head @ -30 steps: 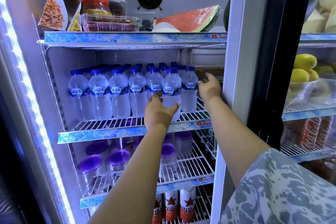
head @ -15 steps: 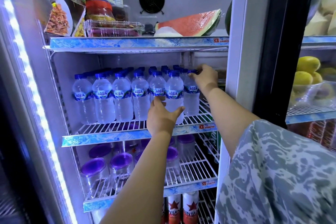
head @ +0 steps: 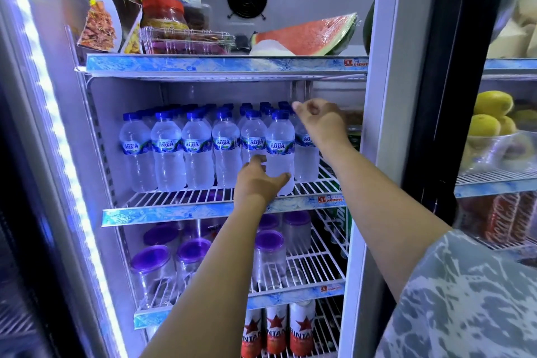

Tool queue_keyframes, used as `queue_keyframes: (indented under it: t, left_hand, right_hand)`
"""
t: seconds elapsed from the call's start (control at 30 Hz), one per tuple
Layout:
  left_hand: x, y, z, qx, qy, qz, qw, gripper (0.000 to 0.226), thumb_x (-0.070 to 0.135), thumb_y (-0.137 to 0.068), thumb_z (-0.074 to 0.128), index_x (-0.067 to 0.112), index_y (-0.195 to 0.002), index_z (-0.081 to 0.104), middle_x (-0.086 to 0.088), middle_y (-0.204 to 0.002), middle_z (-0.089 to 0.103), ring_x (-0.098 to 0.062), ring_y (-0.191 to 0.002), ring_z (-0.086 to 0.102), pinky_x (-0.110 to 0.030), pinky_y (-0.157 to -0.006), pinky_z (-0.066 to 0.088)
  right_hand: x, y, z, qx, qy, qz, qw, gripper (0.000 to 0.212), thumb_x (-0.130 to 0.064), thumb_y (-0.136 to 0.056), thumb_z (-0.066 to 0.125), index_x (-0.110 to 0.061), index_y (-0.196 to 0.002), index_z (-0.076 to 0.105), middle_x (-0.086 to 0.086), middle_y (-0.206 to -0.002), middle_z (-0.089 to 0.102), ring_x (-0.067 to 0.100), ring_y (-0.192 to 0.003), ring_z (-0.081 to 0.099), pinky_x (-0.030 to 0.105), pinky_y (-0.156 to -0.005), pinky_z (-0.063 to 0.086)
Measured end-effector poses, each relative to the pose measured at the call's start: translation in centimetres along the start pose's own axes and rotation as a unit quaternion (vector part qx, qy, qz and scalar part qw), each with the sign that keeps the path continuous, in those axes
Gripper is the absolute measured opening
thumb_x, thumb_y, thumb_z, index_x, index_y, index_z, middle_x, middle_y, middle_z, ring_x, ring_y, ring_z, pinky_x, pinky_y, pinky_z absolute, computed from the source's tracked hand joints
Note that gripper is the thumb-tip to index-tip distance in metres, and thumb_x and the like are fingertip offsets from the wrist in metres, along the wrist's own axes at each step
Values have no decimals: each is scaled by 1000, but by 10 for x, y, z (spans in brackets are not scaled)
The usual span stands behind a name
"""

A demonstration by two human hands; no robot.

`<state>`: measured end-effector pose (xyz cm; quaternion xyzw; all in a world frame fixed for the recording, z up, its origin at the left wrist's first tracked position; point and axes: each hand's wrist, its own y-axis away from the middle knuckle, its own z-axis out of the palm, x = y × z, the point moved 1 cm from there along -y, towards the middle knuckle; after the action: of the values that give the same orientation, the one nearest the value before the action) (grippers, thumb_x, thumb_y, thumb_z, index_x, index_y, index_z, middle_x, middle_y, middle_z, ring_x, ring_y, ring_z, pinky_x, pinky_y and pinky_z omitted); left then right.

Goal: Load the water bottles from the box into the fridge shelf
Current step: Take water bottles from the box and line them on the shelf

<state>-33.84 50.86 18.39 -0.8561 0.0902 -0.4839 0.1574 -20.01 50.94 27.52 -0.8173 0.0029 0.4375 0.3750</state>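
Several rows of blue-capped water bottles (head: pixel 197 154) stand upright on the fridge's middle wire shelf (head: pixel 180 197). My left hand (head: pixel 258 180) wraps the base of a front-row water bottle (head: pixel 279 136), second from the right, at the shelf's front edge. My right hand (head: pixel 319 119) hovers with curled fingers over the top of the rightmost bottle (head: pixel 306 160) and hides its cap. Motion blur keeps me from seeing whether it grips anything. The box is out of view.
The shelf above carries jars (head: pixel 162 14), a clear tray and a wrapped watermelon slice (head: pixel 308 38). Purple-lidded cups (head: pixel 270 253) and red cans (head: pixel 276 331) fill the lower shelves. The fridge's white frame (head: pixel 377 125) stands right of my arm; a bowl of yellow fruit (head: pixel 491 122) sits beyond it.
My right hand has risen from the shelf's right end to the top of the rightmost bottle, fingers now curled. My left hand stays on the front bottle's base.
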Motion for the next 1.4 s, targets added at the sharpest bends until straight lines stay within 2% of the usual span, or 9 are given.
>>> queue_keyframes:
  t: [0.07,0.2,0.4,0.57,0.7,0.8,1.13,1.3,1.4]
  left_hand:
    - [1,0,-1,2,20,-9,1000,65,35,-80,71,17,-136,43,-4,-132,55,-17,-101,55,-30,-80,49]
    - [4,4,0,25,28,-11,999,63,33,-79,74,13,-133,48,-4,-129,58,-20,-112,57,-26,-79,43]
    - [15,2,12,23,26,-2,999,64,38,-69,82,12,-121,55,-5,-115,65,-18,-96,61,-26,-77,45]
    - [26,-1,31,6,29,6,1000,60,36,-70,82,10,-118,57,-7,-115,65,-22,-103,61,-31,-83,48]
    - [29,-3,40,11,33,7,999,58,35,-69,83,8,-115,58,-9,-113,66,-22,-101,62,-29,-80,47]
    - [31,-2,41,16,33,4,999,60,37,-67,84,10,-114,59,-8,-110,67,-22,-100,62,-28,-76,45]
    - [28,-2,42,4,48,25,999,60,37,-68,83,10,-116,58,-6,-114,66,-18,-96,62,-30,-83,51]
    - [16,16,30,31,-188,51,980,51,52,-87,57,23,-128,50,0,-127,55,-22,-117,51,-40,-90,48]
    - [-3,34,23,81,-286,73,952,49,58,-92,40,23,-120,61,-1,-121,61,-24,-116,52,-37,-100,37]
  right_hand:
    - [-9,6,2,-73,4,7,997,43,-51,-83,65,-8,-90,64,6,-93,68,19,-84,60,30,-78,49]
    - [-19,-3,7,-107,66,22,992,55,-54,-69,77,-11,-102,66,5,-103,66,22,-92,61,33,-78,52]
    - [-20,-18,-7,-140,114,25,983,46,-42,-78,75,-5,-103,68,6,-94,61,21,-83,55,27,-70,41]
    - [-11,-22,-24,-136,139,52,980,40,-39,-84,70,-8,-109,68,5,-92,60,21,-84,54,27,-70,39]
    - [-8,-22,-31,-126,153,60,978,37,-40,-86,67,-12,-110,68,5,-92,60,20,-83,54,24,-58,37]
    - [-8,-23,-31,-125,146,68,979,35,-39,-86,67,-13,-110,69,5,-92,62,21,-82,54,25,-69,38]
    - [-8,-19,-34,-110,174,66,976,41,-40,-89,63,-8,-114,67,13,-111,70,21,-83,56,27,-78,48]
    - [-8,-15,-33,-108,188,63,974,42,-39,-91,61,-8,-119,64,12,-115,68,24,-92,61,30,-88,50]
    - [-7,-10,-32,-80,167,48,982,38,-35,-90,64,-12,-120,63,10,-118,67,24,-98,62,26,-82,47]
